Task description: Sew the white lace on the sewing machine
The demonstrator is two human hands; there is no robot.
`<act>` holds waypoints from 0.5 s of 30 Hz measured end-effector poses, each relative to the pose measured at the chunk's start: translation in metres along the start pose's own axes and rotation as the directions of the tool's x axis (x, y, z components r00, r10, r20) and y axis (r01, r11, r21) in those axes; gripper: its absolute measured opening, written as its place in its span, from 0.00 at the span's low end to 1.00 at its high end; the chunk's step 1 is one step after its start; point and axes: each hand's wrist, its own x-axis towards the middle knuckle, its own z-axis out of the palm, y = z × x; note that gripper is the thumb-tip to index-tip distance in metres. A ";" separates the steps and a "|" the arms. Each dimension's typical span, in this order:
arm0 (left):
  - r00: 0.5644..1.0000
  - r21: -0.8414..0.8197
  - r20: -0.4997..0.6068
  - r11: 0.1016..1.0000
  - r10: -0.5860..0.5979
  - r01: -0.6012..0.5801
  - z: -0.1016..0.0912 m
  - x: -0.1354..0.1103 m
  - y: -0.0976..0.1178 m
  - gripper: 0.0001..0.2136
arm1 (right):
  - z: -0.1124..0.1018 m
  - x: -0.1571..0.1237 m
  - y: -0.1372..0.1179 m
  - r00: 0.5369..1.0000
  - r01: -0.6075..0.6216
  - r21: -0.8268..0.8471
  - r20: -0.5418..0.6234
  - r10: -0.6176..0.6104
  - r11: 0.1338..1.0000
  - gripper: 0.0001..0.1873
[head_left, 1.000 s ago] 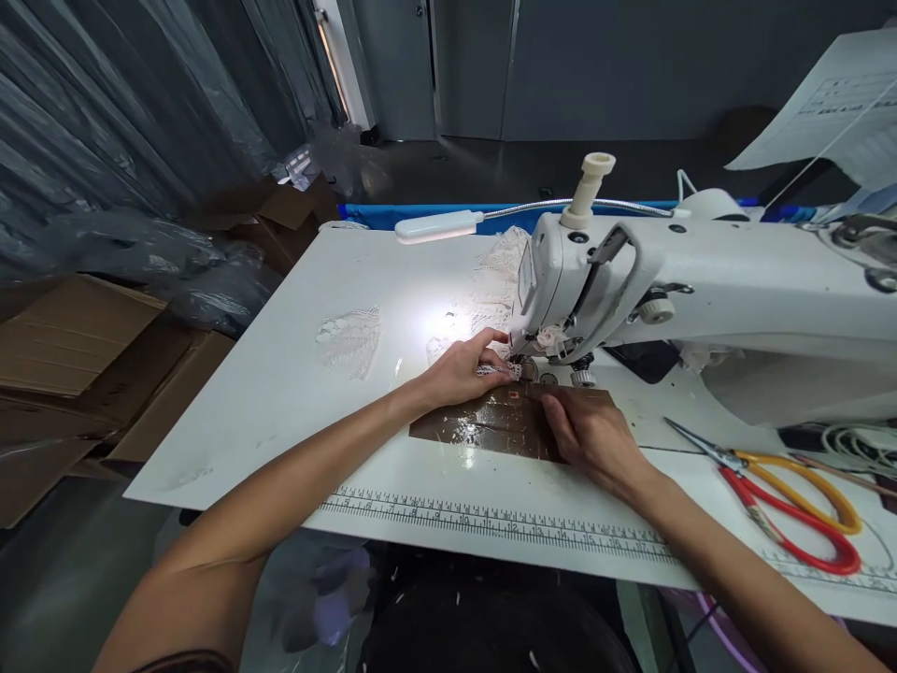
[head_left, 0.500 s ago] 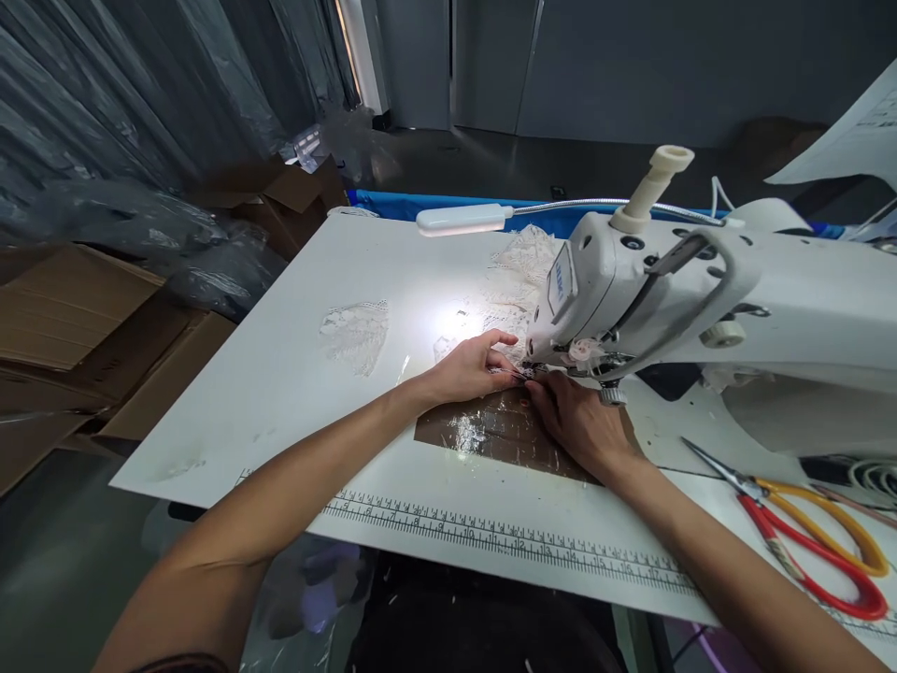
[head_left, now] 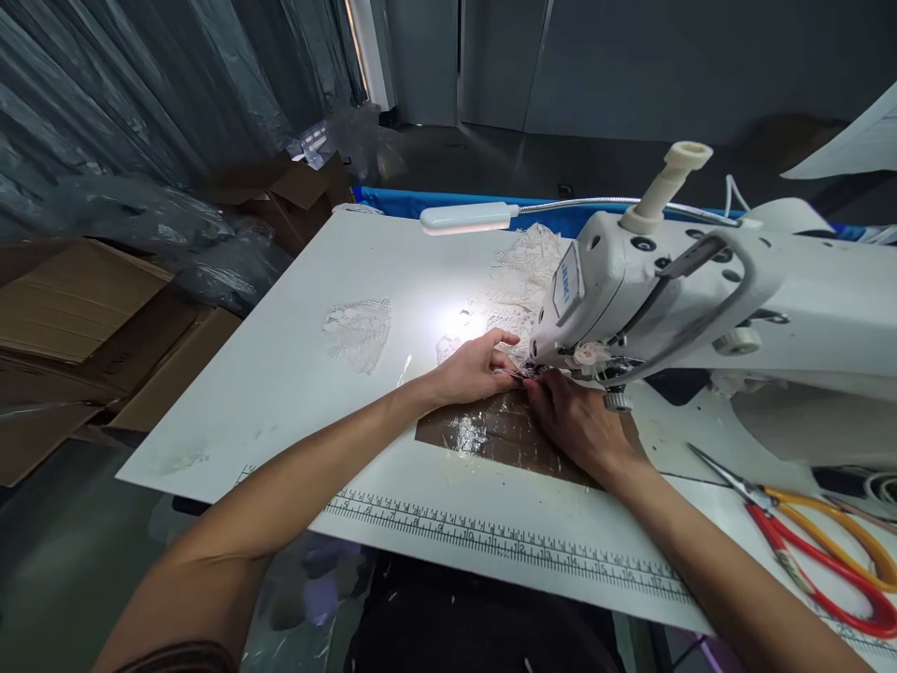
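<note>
Pinching lace point(head_left: 521, 354) by the sewing machine point(head_left: 595, 280), the left hand point(head_left: 477, 368) is seemingly aligning it, the right hand's point(head_left: 576, 419) grip being unclear, steady feeding needed next.

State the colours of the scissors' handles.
Scissors' handles: one red, the other yellow-orange; best seen in the head view.

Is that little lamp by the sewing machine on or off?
On: the lamp glows underneath, and a bright patch lies on the white table just beyond the left hand.
</note>
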 end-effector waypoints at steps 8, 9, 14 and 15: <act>0.987 0.237 0.037 0.959 0.153 -0.158 -0.001 -0.010 0.009 0.23 | -0.005 -0.005 -0.005 1.000 -0.005 0.132 -0.008 0.006 0.991 0.22; 0.977 0.300 0.075 0.930 0.199 -0.213 -0.004 -0.013 0.014 0.23 | -0.007 -0.010 -0.003 0.998 0.050 0.177 -0.033 -0.045 0.983 0.22; 0.893 0.608 0.182 0.667 0.412 -0.431 -0.018 -0.024 0.037 0.10 | -0.015 -0.042 0.028 0.963 0.263 0.260 -0.132 -0.236 0.929 0.21; 0.885 0.659 0.147 0.624 0.442 -0.421 -0.018 -0.025 0.038 0.10 | -0.016 -0.046 0.036 0.966 0.249 0.245 -0.135 -0.222 0.937 0.20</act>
